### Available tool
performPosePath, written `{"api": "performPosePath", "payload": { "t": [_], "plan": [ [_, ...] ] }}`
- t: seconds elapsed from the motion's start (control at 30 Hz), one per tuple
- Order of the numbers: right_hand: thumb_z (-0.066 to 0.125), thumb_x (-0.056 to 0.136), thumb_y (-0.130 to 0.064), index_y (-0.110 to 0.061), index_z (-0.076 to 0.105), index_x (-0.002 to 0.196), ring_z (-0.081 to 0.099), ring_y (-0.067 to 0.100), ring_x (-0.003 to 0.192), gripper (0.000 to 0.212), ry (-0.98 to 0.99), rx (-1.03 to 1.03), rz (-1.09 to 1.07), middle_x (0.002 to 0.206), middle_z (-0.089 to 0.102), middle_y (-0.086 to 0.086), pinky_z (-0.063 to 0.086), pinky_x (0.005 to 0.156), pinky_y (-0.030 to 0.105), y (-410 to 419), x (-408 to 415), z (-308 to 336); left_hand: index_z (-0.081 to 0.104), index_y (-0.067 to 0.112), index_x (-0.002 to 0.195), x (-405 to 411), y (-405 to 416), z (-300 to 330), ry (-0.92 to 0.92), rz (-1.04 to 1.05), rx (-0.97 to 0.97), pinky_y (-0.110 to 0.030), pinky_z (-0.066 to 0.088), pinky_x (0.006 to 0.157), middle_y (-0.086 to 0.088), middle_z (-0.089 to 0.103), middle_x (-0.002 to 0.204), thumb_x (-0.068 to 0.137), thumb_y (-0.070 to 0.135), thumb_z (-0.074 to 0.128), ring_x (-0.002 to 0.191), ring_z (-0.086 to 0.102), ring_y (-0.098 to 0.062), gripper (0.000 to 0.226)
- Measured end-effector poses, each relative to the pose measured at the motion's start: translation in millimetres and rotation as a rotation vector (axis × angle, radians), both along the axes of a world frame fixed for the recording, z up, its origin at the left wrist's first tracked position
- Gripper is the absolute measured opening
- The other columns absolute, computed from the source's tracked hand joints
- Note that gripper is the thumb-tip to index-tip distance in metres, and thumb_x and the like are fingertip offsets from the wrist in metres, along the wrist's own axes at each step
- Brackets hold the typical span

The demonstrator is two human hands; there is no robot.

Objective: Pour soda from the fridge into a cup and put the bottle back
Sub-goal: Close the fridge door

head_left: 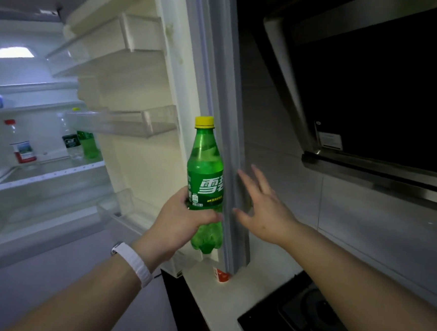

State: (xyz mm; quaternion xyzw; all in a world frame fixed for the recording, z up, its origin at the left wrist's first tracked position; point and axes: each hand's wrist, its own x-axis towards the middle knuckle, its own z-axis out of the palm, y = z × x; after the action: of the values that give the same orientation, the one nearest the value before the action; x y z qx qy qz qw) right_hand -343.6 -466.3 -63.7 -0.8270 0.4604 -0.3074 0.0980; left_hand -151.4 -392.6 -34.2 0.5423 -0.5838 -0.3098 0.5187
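While left hand (181,215) grips bottle (206,174), right hand (264,206) spread

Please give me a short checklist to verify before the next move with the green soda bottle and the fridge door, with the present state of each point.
1. The left hand grips the green soda bottle firmly around its lower label: ok.
2. The bottle is upright and its yellow cap is on: ok.
3. The bottle is out of the fridge, in front of the edge of the open fridge door: ok.
4. The right hand is free, fingers spread, beside the door edge: ok.
5. A cup is in sight for pouring: not ok, none visible.
6. The countertop has room beside the stove: ok.
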Motion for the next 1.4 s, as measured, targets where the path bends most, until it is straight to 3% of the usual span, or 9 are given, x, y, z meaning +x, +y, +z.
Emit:
{"api": "performPosePath", "payload": {
  "t": [0.1,0.27,0.47,0.57,0.8,0.93,1.13,1.27,1.4],
  "plan": [
    [0.056,0.087,-0.055,-0.046,-0.012,0.147,-0.005,0.019,0.147,0.091,0.039,-0.044,0.016,0.153,-0.032,-0.016,0.020,0.117,0.044,-6.5,9.6,1.6,0.069,0.022,0.100,0.0,-2.9,-0.6,0.012,0.005,-0.008,-0.031,0.057,0.078,0.004,0.076,0.090,0.050,0.020,0.083,0.086,0.072,-0.015,0.052],
    [0.055,0.087,-0.057,-0.053,-0.030,0.136,-0.008,0.023,0.147,0.098,0.063,-0.045,0.014,0.147,-0.044,-0.015,0.020,0.116,0.051,-9.0,21.4,-5.2,0.069,0.021,0.098,6.1,0.0,-5.0,0.059,0.028,-0.007,-0.032,0.057,0.076,0.003,0.076,0.089,0.050,0.019,0.083,0.084,0.072,-0.015,0.051],
    [0.053,0.088,-0.055,-0.049,-0.029,0.138,-0.009,0.025,0.146,0.096,0.075,-0.084,-0.023,0.146,-0.046,-0.012,0.016,0.117,0.052,-0.8,31.6,-10.8,0.069,0.019,0.099,17.3,13.4,-7.7,0.076,0.062,0.005,-0.039,0.058,0.081,0.000,0.076,0.091,0.051,0.016,0.083,0.087,0.072,-0.019,0.050],
    [0.052,0.088,-0.055,-0.050,-0.028,0.138,-0.006,0.026,0.147,0.094,0.061,-0.107,-0.023,0.146,-0.044,-0.012,0.016,0.117,0.050,8.2,35.7,-13.4,0.070,0.019,0.100,22.6,22.2,-6.3,0.088,0.075,0.002,-0.036,0.058,0.079,0.000,0.077,0.092,0.052,0.015,0.083,0.088,0.072,-0.019,0.051],
    [0.049,0.091,-0.049,-0.043,-0.009,0.149,0.000,0.024,0.146,0.082,0.116,-0.194,-0.019,0.155,-0.032,-0.008,0.021,0.115,0.046,44.8,48.1,-11.3,0.068,0.015,0.102,37.8,56.0,4.4,0.102,0.099,-0.028,-0.027,0.057,0.071,-0.001,0.077,0.091,0.064,-0.002,0.084,0.082,0.072,-0.015,0.044],
    [0.051,0.092,-0.042,-0.034,0.004,0.152,-0.001,0.020,0.145,0.077,0.145,-0.217,-0.010,0.156,-0.028,-0.005,0.022,0.113,0.042,71.9,63.2,-13.4,0.068,0.014,0.106,56.7,73.1,11.6,0.061,0.114,-0.046,-0.025,0.056,0.070,0.001,0.076,0.092,0.061,0.004,0.087,0.084,0.072,-0.014,0.050],
    [0.056,0.089,-0.037,-0.027,0.020,0.152,0.008,0.025,0.145,0.073,0.137,-0.308,-0.006,0.160,-0.016,-0.003,0.026,0.111,0.045,101.8,92.7,-21.4,0.067,0.014,0.105,95.0,105.1,19.8,0.080,0.113,-0.051,-0.018,0.054,0.064,0.003,0.076,0.089,0.067,-0.003,0.083,0.077,0.071,-0.006,0.044],
    [0.058,0.086,-0.037,-0.026,0.022,0.151,0.011,0.026,0.143,0.074,0.181,-0.377,-0.022,0.161,-0.010,0.000,0.029,0.109,0.046,121.9,117.2,-24.6,0.068,0.015,0.104,126.7,128.8,19.1,0.088,0.139,-0.047,-0.019,0.056,0.066,0.002,0.076,0.092,0.067,-0.002,0.083,0.080,0.072,-0.009,0.043],
    [0.061,0.081,-0.037,-0.027,0.025,0.150,0.016,0.028,0.140,0.078,0.245,-0.444,-0.042,0.162,0.000,0.003,0.036,0.104,0.050,139.5,139.8,-27.5,0.067,0.010,0.111,158.3,151.6,14.0,0.094,0.179,-0.037,-0.031,0.059,0.078,-0.004,0.076,0.099,0.067,-0.001,0.083,0.093,0.072,-0.023,0.048]
  ]
}}
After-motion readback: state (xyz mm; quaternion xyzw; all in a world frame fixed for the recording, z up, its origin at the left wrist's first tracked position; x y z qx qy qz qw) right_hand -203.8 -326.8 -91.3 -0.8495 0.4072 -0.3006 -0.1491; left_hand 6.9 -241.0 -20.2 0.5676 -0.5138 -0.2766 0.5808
